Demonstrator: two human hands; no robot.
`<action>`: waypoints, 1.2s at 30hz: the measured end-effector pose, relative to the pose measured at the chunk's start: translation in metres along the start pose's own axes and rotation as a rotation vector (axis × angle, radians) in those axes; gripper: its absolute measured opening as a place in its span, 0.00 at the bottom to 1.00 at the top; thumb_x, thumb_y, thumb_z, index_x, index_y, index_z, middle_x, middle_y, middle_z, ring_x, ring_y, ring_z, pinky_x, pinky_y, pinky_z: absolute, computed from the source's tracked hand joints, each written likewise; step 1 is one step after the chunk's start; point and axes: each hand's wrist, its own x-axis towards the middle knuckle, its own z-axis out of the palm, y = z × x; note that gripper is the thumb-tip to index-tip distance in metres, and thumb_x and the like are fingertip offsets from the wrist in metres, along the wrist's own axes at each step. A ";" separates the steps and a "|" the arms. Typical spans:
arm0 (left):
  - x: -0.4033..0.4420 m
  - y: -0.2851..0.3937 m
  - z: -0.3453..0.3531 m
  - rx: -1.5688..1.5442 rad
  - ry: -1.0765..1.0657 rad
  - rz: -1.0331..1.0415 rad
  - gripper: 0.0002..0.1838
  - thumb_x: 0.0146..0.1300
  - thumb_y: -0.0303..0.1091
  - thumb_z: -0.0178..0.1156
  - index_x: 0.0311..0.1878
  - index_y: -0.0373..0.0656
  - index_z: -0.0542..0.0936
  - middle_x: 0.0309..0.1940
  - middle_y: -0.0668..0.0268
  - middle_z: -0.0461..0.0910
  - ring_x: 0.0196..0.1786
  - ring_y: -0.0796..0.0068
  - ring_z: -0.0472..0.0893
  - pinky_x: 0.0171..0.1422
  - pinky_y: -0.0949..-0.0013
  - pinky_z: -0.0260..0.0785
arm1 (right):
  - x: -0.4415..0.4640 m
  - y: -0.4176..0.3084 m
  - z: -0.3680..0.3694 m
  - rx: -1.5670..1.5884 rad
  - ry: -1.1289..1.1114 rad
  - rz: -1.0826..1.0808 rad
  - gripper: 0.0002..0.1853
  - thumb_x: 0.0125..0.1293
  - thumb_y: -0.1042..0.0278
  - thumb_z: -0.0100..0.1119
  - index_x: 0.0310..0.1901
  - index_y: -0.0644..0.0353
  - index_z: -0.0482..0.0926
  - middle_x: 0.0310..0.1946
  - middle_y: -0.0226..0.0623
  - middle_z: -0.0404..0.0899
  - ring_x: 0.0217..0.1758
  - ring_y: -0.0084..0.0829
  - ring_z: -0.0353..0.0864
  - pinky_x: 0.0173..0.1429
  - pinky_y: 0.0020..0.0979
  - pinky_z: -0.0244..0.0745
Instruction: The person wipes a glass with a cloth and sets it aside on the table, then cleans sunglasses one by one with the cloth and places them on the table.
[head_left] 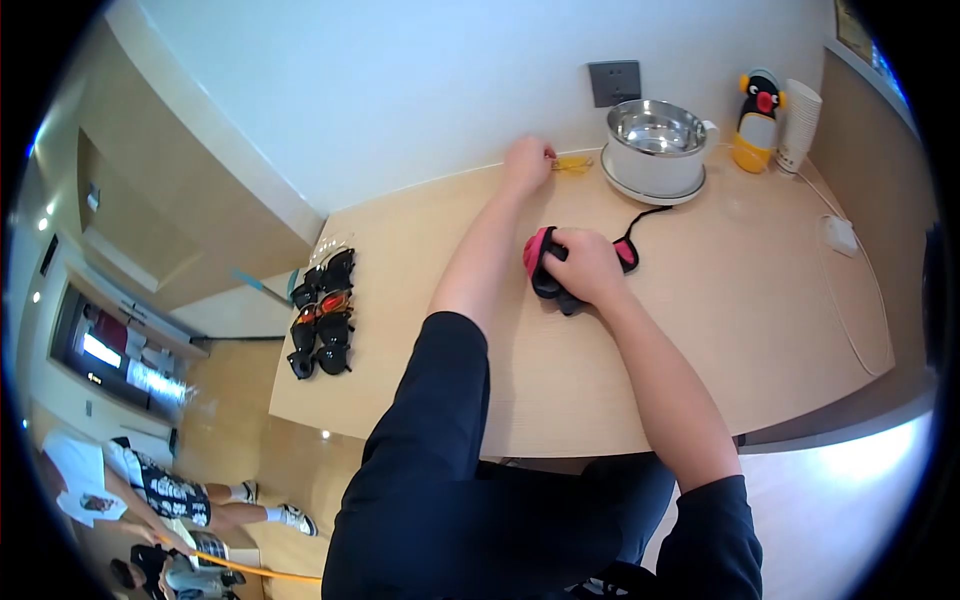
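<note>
My right hand (588, 265) is wrapped round a black-and-pink padded item (537, 252) on the table; its exact kind is hard to make out. A rounded black end with a pink patch (627, 254) and a thin black cord stick out to the right of that hand. Stretched toward the wall, my left hand (530, 165) has its fingers pinched at the edge of some thin yellow loops (573, 164), which look like rubber bands. Several black cup-shaped items (325, 315), some with red patches, lie in rows at the table's left edge.
A white pot with a steel inside (657, 150) stands near the wall socket (614, 83). Right of it are a penguin-shaped bottle (757, 125) and stacked paper cups (798, 125). A white plug with cable (840, 235) lies at the right. Two people are at lower left.
</note>
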 end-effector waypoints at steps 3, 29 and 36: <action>0.001 -0.001 0.002 0.035 0.053 0.053 0.06 0.47 0.28 0.59 0.27 0.45 0.84 0.30 0.54 0.79 0.37 0.57 0.78 0.43 0.59 0.70 | 0.003 0.005 0.005 0.003 -0.002 -0.011 0.12 0.50 0.60 0.57 0.28 0.62 0.77 0.28 0.46 0.78 0.35 0.46 0.77 0.40 0.42 0.71; -0.008 0.005 0.016 0.173 0.368 0.113 0.05 0.49 0.30 0.58 0.29 0.42 0.78 0.35 0.59 0.74 0.45 0.61 0.73 0.50 0.59 0.63 | 0.004 0.000 0.002 -0.040 -0.026 0.010 0.12 0.50 0.60 0.58 0.28 0.62 0.77 0.28 0.46 0.78 0.34 0.47 0.77 0.39 0.43 0.72; -0.024 -0.008 -0.038 0.163 0.337 0.167 0.05 0.47 0.30 0.55 0.28 0.43 0.78 0.29 0.57 0.76 0.39 0.56 0.75 0.44 0.57 0.67 | 0.005 0.003 0.004 0.037 -0.040 -0.004 0.12 0.51 0.63 0.58 0.31 0.64 0.77 0.28 0.50 0.77 0.34 0.48 0.77 0.39 0.42 0.71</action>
